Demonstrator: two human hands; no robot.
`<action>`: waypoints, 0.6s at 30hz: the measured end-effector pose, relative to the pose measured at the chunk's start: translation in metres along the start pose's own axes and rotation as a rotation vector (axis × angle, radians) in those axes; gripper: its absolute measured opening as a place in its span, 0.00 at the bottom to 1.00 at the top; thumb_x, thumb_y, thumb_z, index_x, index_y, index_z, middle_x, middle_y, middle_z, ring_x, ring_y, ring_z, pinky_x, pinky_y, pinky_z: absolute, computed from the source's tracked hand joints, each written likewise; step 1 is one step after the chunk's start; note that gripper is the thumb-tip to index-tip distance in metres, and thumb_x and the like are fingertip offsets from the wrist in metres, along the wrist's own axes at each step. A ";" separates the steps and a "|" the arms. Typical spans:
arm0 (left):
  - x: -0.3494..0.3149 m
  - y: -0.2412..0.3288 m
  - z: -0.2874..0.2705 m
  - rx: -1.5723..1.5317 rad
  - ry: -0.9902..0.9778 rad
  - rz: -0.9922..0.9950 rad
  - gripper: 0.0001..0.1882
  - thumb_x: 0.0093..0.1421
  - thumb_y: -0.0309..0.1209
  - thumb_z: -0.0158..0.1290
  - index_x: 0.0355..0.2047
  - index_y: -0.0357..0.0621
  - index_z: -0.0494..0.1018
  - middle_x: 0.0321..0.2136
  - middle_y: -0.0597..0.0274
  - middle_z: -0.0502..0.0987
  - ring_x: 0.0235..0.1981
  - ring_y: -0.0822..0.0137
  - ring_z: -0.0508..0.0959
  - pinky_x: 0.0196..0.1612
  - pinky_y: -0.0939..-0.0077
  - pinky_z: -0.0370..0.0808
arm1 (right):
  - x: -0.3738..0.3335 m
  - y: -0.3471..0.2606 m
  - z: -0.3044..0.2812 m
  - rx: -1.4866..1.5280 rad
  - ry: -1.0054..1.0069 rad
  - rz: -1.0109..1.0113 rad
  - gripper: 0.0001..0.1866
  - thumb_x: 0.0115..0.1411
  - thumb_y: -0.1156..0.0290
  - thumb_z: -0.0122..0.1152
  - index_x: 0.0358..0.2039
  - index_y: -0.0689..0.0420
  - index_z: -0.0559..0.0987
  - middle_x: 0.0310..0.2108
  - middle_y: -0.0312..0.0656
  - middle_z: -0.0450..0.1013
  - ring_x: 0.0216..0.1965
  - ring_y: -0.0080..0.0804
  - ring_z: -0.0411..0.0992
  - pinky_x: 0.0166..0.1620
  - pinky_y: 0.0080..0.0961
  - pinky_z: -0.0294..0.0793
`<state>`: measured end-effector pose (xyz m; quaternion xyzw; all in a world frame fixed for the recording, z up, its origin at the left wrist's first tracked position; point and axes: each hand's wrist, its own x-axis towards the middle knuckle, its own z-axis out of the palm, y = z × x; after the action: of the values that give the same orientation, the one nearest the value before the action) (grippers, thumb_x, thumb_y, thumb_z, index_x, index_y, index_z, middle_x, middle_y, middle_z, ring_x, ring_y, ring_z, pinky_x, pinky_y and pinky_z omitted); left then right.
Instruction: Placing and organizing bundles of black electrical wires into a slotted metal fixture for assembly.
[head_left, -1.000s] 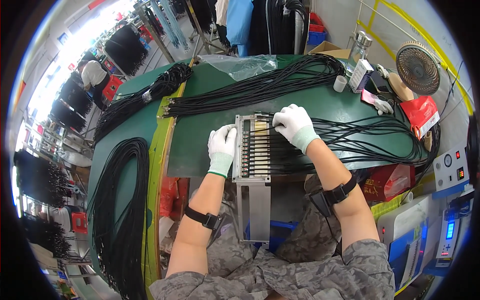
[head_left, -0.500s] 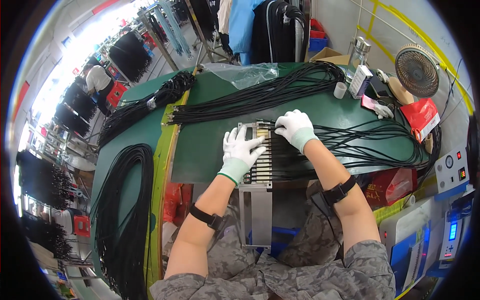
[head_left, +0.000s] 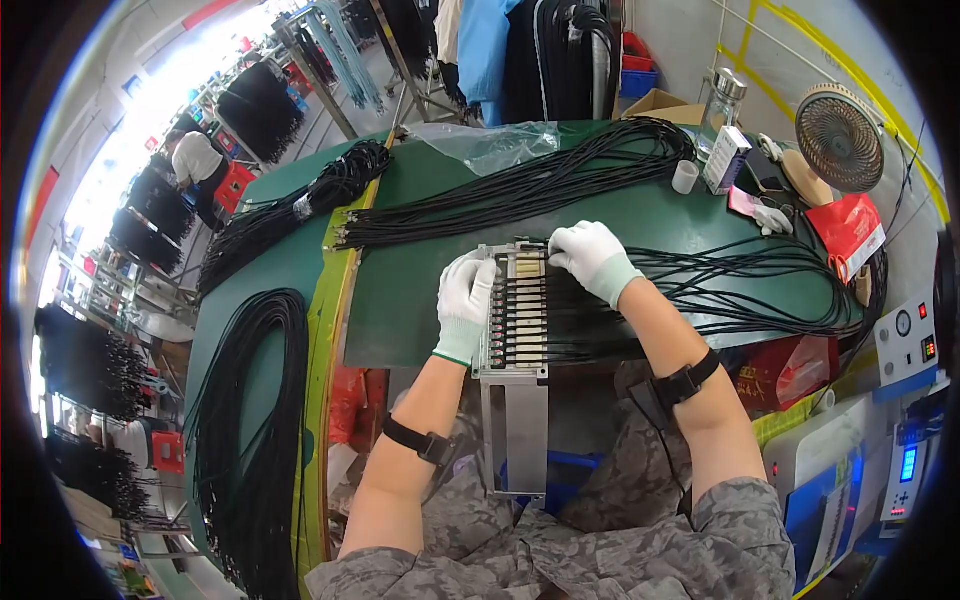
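Observation:
A metal fixture (head_left: 515, 372) with a row of pale slots lies across the front edge of the green table. Black cables (head_left: 735, 262) run from its right side, their ends seated side by side in most of the slots. My right hand (head_left: 592, 258), in a white glove, pinches a black cable at the far right corner of the fixture. Against the fixture's left edge rests my left hand (head_left: 465, 298), also gloved, with fingers bent and pressed together; what they hold, if anything, is hidden.
Bundles of black cable (head_left: 500, 195) lie at the back, and another looped bundle (head_left: 250, 400) covers the left table. At the right stand a glass bottle (head_left: 720, 105), a small box (head_left: 727, 160), a fan (head_left: 838, 137) and a control unit (head_left: 905, 335). A person (head_left: 200, 165) sits far left.
My left hand has drawn back left from over the slots to the fixture's left edge, its fingers closing together. The right hand stays at the far right corner.

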<state>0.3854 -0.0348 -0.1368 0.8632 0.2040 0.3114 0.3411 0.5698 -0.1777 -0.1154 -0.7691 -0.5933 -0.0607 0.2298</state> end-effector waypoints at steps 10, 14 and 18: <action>-0.001 0.005 0.002 -0.079 0.088 -0.024 0.14 0.59 0.38 0.53 0.28 0.39 0.76 0.42 0.51 0.77 0.49 0.52 0.71 0.54 0.62 0.66 | -0.005 -0.019 0.000 0.225 0.029 -0.042 0.08 0.52 0.65 0.63 0.32 0.52 0.77 0.28 0.39 0.75 0.35 0.42 0.71 0.41 0.36 0.69; 0.001 -0.006 -0.003 -0.131 0.191 -0.106 0.12 0.59 0.37 0.53 0.29 0.40 0.77 0.43 0.52 0.77 0.49 0.54 0.72 0.54 0.64 0.66 | -0.007 -0.016 -0.002 0.304 0.035 -0.013 0.07 0.52 0.65 0.62 0.31 0.51 0.79 0.27 0.39 0.75 0.35 0.42 0.71 0.41 0.36 0.70; 0.003 -0.012 -0.002 -0.055 0.160 -0.154 0.13 0.59 0.38 0.52 0.30 0.41 0.77 0.43 0.53 0.77 0.49 0.54 0.72 0.54 0.64 0.66 | -0.005 -0.010 -0.006 0.294 0.058 0.009 0.06 0.51 0.67 0.63 0.30 0.51 0.80 0.28 0.38 0.76 0.35 0.41 0.71 0.42 0.34 0.71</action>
<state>0.3849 -0.0239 -0.1427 0.8078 0.2875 0.3577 0.3700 0.5599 -0.1828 -0.1094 -0.7276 -0.5857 0.0057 0.3571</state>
